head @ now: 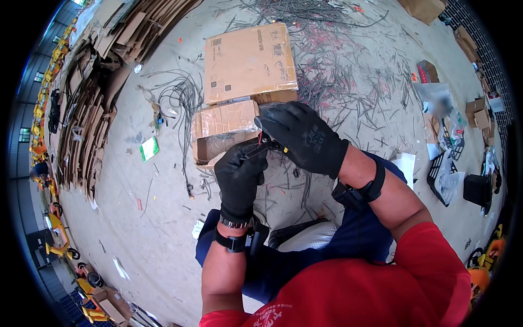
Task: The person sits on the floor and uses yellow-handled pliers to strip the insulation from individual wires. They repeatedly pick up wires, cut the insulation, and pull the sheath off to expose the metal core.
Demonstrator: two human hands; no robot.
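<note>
Both of my hands wear black gloves and meet in front of me, above the floor. My left hand (pixel 241 175) is closed around a small black tool or part (pixel 255 149); its exact kind cannot be made out. My right hand (pixel 304 137) is at the other end of it, with thumb and fingers bent over the dark piece. A thin red wire (pixel 260 138) stands up between the two hands. Just beyond them lies an open cardboard box (pixel 225 118), and a larger closed cardboard box (pixel 249 61) lies behind that one.
Cut black and red cable pieces (pixel 327 77) are strewn over the floor ahead and to the right. A bundle of black cables (pixel 182 96) lies left of the boxes. Flattened cardboard (pixel 88 135) is stacked at far left. Plastic bags and a black crate (pixel 477 190) lie at right.
</note>
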